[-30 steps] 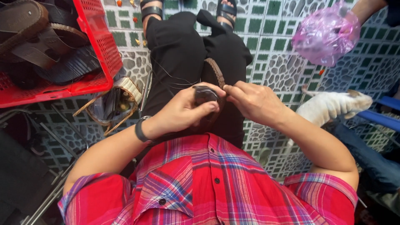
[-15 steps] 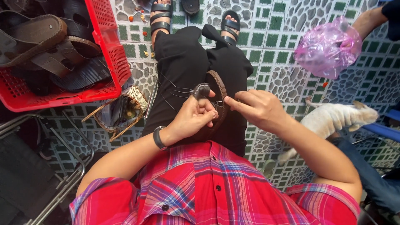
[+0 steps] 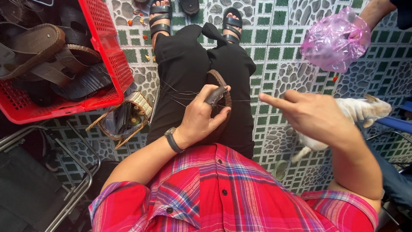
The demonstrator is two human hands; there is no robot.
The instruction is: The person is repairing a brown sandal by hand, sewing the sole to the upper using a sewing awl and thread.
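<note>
**Sandal on the lap, thread drawn out to the right**

Much of the brown sandal [image 3: 222, 88] is lying hidden under the left hand [image 3: 201, 118]; only its curved edge and a stretch of sole are showing past the thumb and fingers. The left thumb is wearing a dark sleeve, and what it is pressing on underneath is not possible to make out. A needle, if one is there, is too small to see. The thread [image 3: 244, 101] is showing only as a thin pale line, with more fine strands trailing off to the left across the black trousers [image 3: 184, 64].

The left hand is gripping the sandal, fingers curled around it, holding it against the lap just beside the right thigh. The right hand [image 3: 309, 114] is held out to the right, well apart from the sandal, fingertips pinched together on the end of the thread (which is running taut between the two hands).

A red crate [image 3: 109, 56] of dark sandals is sitting on the tiled floor [image 3: 274, 56] to the left, partly cut off by the frame's edge. A woven basket [image 3: 128, 116] is lying near it. At the upper right another person's arm is holding a pink plastic bag [image 3: 334, 41], and a pale animal [image 3: 365, 109] is half hidden behind the right forearm.
</note>
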